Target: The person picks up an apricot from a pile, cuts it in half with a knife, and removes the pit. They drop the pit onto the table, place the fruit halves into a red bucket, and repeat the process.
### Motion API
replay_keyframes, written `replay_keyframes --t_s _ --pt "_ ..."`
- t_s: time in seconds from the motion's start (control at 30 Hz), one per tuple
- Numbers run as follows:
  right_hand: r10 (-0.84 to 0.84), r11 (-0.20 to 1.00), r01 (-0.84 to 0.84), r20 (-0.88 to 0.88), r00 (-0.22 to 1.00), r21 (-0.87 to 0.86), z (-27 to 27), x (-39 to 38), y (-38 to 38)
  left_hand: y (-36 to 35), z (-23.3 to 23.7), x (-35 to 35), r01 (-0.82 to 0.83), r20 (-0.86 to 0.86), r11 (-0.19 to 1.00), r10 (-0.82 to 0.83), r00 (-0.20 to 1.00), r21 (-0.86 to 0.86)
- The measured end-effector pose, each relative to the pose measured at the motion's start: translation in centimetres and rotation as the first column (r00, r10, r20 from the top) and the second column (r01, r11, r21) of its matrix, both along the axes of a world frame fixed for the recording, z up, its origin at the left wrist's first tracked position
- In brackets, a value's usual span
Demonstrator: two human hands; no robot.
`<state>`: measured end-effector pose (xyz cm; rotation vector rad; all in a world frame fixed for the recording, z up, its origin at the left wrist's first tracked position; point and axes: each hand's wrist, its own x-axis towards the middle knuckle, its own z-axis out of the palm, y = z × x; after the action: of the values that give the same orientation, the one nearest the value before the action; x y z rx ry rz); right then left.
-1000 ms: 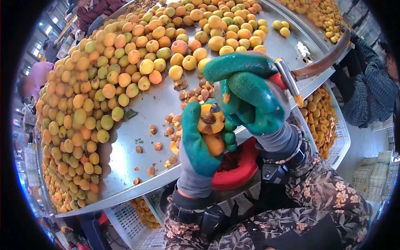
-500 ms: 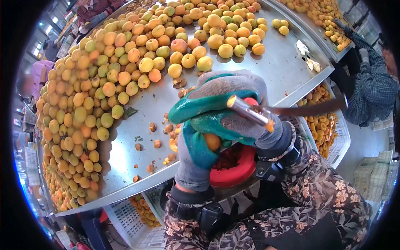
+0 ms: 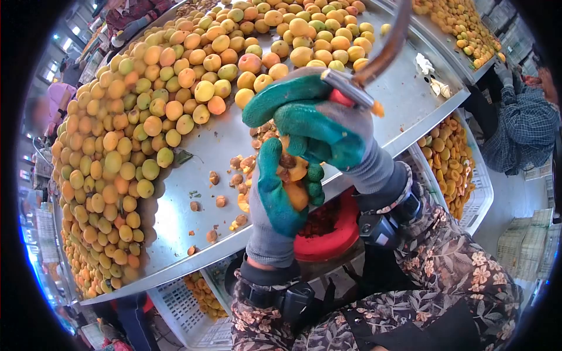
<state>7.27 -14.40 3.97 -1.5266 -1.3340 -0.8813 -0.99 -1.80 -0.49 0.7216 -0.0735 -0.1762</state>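
Apricot (image 3: 295,175), cut open with its brown stone showing, sits at the centre of the view, clamped between the thumb and fingers of the left hand (image 3: 274,202). The right hand (image 3: 325,126), at 12 o'clock from the fruit, is closed tight around a knife (image 3: 358,93) whose blade points to 1 o'clock. A red bowl (image 3: 331,240) lies at 5 o'clock. Whole apricots (image 3: 146,117) are heaped at 10 o'clock on the steel table (image 3: 398,99).

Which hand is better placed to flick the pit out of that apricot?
Right, probably. The right hand, holding the knife, sits over the apricot by its exposed pit; the left hand is cupping the fruit.
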Motion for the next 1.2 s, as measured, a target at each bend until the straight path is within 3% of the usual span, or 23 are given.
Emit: replay_keyframes --t_s 0.03,0.07,0.1,0.13,0.17,0.2,0.23,0.27,0.33,0.37,0.4,0.47,0.63,0.77,0.8,0.83,0.87,0.93,0.97,1.03,1.07,1.13,1.2 --pt "0.091 0.996 -0.086 -0.199 0.976 0.034 0.2 -0.4 0.0 -0.3 -0.1 0.0 -0.001 -0.002 1.0 0.001 1.0 0.002" --pt "0.182 0.983 -0.163 -0.386 0.904 0.083 0.2 -0.9 0.1 -0.7 -0.3 0.0 -0.117 0.031 0.981 0.113 0.993 0.156" --pt "0.28 0.953 -0.136 -0.616 0.737 0.27 -1.0 -1.8 0.3 -1.0 -0.5 0.1 -0.235 0.081 0.925 0.221 0.972 0.3" --pt "0.281 0.954 -0.142 -0.617 0.735 0.266 -1.2 -1.8 0.4 -0.6 -0.7 0.3 -0.24 0.08 0.925 0.227 0.971 0.296" --pt "0.355 0.932 -0.223 -0.592 0.723 0.286 -1.3 -1.7 0.5 0.1 -0.9 0.5 -0.433 0.424 0.673 0.193 0.885 0.599" --pt "0.427 0.903 -0.301 -0.567 0.705 0.305 -1.5 -1.7 0.7 0.5 -1.0 0.5 -0.646 0.678 0.302 -0.001 0.735 0.701" --pt "0.245 0.947 -0.089 -0.513 0.822 0.31 -3.4 -2.3 1.7 0.3 -0.9 0.5 -0.648 0.679 0.301 0.002 0.735 0.7" --pt "0.247 0.946 -0.091 -0.512 0.823 0.31 -2.9 -1.2 1.6 0.0 -0.5 0.5 -0.633 0.662 0.363 0.058 0.748 0.683" --pt "0.269 0.963 -0.262 -0.141 0.953 0.072 -1.6 1.8 1.2 0.1 -0.5 0.3 -0.62 0.641 0.422 0.111 0.759 0.661" --pt "0.545 0.838 -0.443 -0.464 0.699 0.318 -2.3 1.7 0.5 0.5 -0.8 0.2 -0.231 0.241 0.885 0.141 0.96 0.405" --pt "0.742 0.658 -0.465 -0.612 0.271 0.592 -3.0 1.6 -0.2 0.7 -1.0 0.2 0.089 -0.132 0.983 -0.111 0.985 -0.161" --pt "0.711 0.701 -0.419 -0.608 0.353 0.577 -3.1 1.2 -0.1 0.4 0.0 0.2 0.079 -0.26 0.995 -0.093 0.961 -0.063" --pt "0.481 0.843 -0.175 -0.567 0.669 0.509 -3.2 0.9 1.9 0.5 0.5 -0.6 0.014 -0.133 0.998 -0.007 0.991 0.053" --pt "0.231 0.877 0.043 -0.498 0.836 0.479 -2.7 0.3 3.3 0.6 -0.1 -0.5 -0.037 -0.039 0.988 0.043 0.998 0.153" --pt "0.232 0.876 0.043 -0.498 0.836 0.481 -2.3 -0.3 2.8 0.6 -0.9 -0.1 -0.332 0.339 0.75 0.152 0.928 0.572" --pt "0.487 0.792 0.082 -0.707 0.513 0.605 -0.6 -1.4 2.1 0.6 -1.4 0.0 -0.649 0.671 0.3 0.037 0.741 0.7" --pt "0.681 0.705 0.18 -0.726 0.095 0.686 0.6 -2.1 1.7 0.5 -1.4 -0.2 -0.647 0.67 0.299 0.034 0.742 0.701" --pt "0.659 0.714 0.212 -0.743 0.121 0.668 1.1 -2.5 1.7 0.3 -1.4 -0.6 -0.706 0.704 0.011 0.07 0.707 0.708" --pt "0.633 0.722 0.244 -0.761 0.146 0.647 1.2 -2.6 1.7 0.3 -1.8 -0.4 -0.705 0.703 0.011 0.069 0.708 0.709" --pt "0.609 0.73 0.282 -0.78 0.145 0.622 1.5 -2.8 1.6 0.5 -2.8 0.3 -0.867 0.869 -0.13 -0.054 0.491 0.482" --pt "0.584 0.736 0.322 -0.799 0.144 0.596 1.5 -2.8 1.6 0.5 -2.8 0.5 -0.866 0.868 -0.127 -0.059 0.493 0.483" --pt "0.579 0.721 0.347 -0.797 0.173 0.599 1.5 -2.8 1.9 0.4 -2.4 0.6 -0.578 0.587 0.236 0.038 0.809 0.781" --pt "0.575 0.708 0.357 -0.791 0.209 0.609 1.6 -2.5 1.7 0.5 1.1 0.5 -0.477 0.513 0.265 -0.084 0.854 0.838"
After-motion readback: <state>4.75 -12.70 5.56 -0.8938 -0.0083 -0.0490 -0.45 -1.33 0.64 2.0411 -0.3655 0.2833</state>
